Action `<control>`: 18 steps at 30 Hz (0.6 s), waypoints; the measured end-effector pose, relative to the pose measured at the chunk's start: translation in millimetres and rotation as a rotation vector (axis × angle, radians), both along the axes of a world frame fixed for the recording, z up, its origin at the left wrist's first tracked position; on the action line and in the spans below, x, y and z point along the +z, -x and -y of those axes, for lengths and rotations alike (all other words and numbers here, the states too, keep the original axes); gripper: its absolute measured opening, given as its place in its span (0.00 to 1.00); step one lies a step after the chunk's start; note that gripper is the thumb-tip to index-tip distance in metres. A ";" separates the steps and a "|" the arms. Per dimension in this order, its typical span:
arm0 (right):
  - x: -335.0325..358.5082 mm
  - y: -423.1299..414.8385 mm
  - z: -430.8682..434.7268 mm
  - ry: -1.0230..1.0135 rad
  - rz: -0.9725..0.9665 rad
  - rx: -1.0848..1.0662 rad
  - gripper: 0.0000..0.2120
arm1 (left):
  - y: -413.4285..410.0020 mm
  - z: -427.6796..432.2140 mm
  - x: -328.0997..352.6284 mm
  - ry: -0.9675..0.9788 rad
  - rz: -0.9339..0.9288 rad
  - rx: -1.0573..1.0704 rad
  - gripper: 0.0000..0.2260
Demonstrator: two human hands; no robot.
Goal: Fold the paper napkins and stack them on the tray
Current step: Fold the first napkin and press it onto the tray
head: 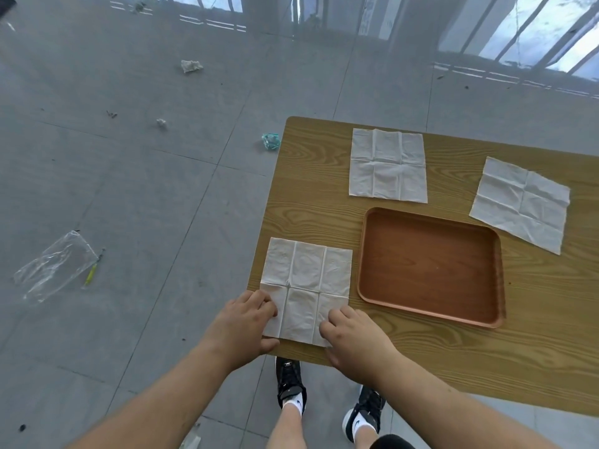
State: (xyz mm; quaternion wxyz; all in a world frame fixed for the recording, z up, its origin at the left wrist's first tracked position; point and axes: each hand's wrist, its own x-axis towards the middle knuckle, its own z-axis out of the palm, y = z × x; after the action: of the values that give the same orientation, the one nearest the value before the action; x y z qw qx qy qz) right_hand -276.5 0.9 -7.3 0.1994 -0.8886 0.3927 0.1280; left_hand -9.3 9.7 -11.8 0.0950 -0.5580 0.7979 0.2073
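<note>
**Hidden / cut off / unclear**

Near napkin (306, 280): both near corners are covered, the left by the left grip (241, 322), the right by the right grip (353, 338). Fingers curled, tips not seen; pinch or press, can't tell.

Bench (324, 222) runs off at right edge; near edge partly behind right forearm.

Floor scraps, e.g. teal lump (270, 141), too small/blurry to ID.

Dark obj (5, 4) cut by top-left corner.

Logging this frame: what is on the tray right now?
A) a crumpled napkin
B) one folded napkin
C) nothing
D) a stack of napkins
C: the tray shows only its bare bottom, while the near napkin, the far napkin and the right napkin all lie unfolded on the table.
</note>
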 end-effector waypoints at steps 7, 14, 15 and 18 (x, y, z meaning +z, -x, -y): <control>-2.8 -0.6 -1.3 0.021 0.020 -0.034 0.05 | 2.3 0.6 1.1 -0.014 0.040 -0.008 0.25; -1.4 0.7 -3.1 0.024 0.028 -0.029 0.06 | 4.7 0.9 3.8 0.001 0.039 -0.012 0.17; -1.3 0.6 -3.2 0.026 0.029 -0.033 0.06 | 5.3 1.2 4.1 0.001 0.040 -0.012 0.17; -2.2 1.4 -1.9 0.021 0.025 -0.039 0.05 | 5.8 1.7 5.0 0.001 0.056 -0.015 0.18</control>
State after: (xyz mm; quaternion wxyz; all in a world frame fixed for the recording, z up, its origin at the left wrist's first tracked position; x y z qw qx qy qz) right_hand -278.0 2.8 -9.5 0.1974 -0.8843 0.4089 0.1087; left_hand -15.1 8.0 -6.8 0.1186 -0.5575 0.7992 0.1907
